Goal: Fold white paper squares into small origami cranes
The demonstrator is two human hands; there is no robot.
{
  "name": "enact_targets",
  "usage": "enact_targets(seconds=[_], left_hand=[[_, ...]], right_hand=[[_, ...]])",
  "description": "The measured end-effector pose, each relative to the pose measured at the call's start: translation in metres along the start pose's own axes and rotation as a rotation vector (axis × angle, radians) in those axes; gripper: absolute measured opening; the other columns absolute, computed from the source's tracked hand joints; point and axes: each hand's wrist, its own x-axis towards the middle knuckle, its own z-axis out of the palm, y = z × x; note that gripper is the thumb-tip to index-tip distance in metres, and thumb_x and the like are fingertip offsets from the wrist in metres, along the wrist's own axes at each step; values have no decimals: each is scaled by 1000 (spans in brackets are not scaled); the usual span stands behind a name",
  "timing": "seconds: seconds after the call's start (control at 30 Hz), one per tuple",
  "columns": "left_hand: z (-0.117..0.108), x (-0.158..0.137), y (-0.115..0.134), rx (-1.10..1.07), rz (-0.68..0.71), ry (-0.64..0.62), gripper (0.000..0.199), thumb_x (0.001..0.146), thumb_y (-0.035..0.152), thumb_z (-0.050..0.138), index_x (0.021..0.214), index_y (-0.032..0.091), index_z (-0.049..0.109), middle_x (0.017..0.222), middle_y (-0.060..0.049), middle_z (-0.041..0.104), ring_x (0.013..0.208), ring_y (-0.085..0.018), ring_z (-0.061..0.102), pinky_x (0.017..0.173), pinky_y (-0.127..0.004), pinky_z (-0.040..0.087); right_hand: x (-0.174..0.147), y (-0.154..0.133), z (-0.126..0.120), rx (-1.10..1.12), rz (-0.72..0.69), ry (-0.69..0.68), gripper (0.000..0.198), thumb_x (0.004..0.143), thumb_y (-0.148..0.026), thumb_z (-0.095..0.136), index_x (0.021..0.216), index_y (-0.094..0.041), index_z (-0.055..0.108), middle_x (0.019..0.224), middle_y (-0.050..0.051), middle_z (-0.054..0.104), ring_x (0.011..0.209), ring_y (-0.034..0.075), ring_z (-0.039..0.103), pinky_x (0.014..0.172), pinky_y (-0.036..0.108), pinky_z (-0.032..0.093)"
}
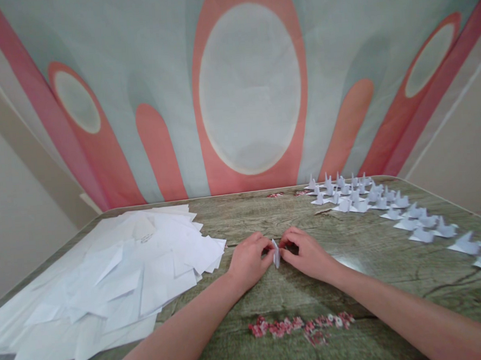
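Between my two hands, over the middle of the table, a small folded piece of white paper (276, 254) stands on edge. My left hand (251, 258) pinches its left side between thumb and fingers. From the right, my right hand (304, 252) closes thumb and fingertips on the opposite side. The paper is narrow and layered; its exact folds are too small to make out. To the right stand several folded white paper cranes (375, 193) in loose rows. On the left lies a wide, untidy pile of white paper sheets (120, 279).
The table (234, 218) has a wood-grain top with a pink flower print (290, 326) near me. A few cranes (466, 244) stand close to its right edge. Behind the table hangs a grey-green and coral backdrop (251, 92) with oval shapes.
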Motion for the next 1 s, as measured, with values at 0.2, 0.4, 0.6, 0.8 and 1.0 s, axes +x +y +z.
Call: enact_targets(seconds=[0.2, 0.4, 0.6, 0.8, 1.0], left_hand=[[0, 0, 1, -31, -47, 22, 22, 84, 36, 48, 80, 21, 63, 77, 0, 56, 71, -13, 54, 67, -23, 41], [4, 1, 0, -69, -80, 27, 26, 80, 42, 51, 78, 19, 63, 77, -1, 58, 70, -14, 54, 64, -23, 41], [4, 2, 0, -65, -99, 31, 17, 80, 30, 50, 76, 19, 63, 73, 0, 58, 68, -13, 54, 63, -23, 40], [5, 3, -1, -88, -93, 43, 13, 78, 23, 50, 75, 18, 62, 72, 0, 57, 67, -13, 53, 63, -23, 41], [6, 2, -4, -149, -83, 63, 17, 74, 20, 54, 90, 19, 59, 76, 1, 56, 66, -12, 52, 64, -23, 42]], right_hand=[[-1, -2, -1, 0, -18, 27, 4, 72, -16, 57, 75, -18, 59, 77, 2, 54, 76, 17, 51, 70, 29, 41], [-2, -2, -1, 40, -55, 14, 7, 73, -12, 55, 74, -18, 59, 80, 2, 53, 75, 15, 52, 69, 28, 41], [-3, 0, 0, 40, -54, 1, 8, 73, -14, 57, 76, -19, 62, 81, 2, 53, 75, 15, 52, 69, 28, 43], [-3, -1, 0, 15, -66, 5, 11, 73, -14, 58, 80, -20, 64, 83, 3, 54, 76, 16, 53, 70, 28, 43], [-3, -1, 0, -1, -84, -4, 14, 73, -15, 59, 83, -21, 66, 83, 3, 55, 76, 16, 53, 70, 29, 44]])
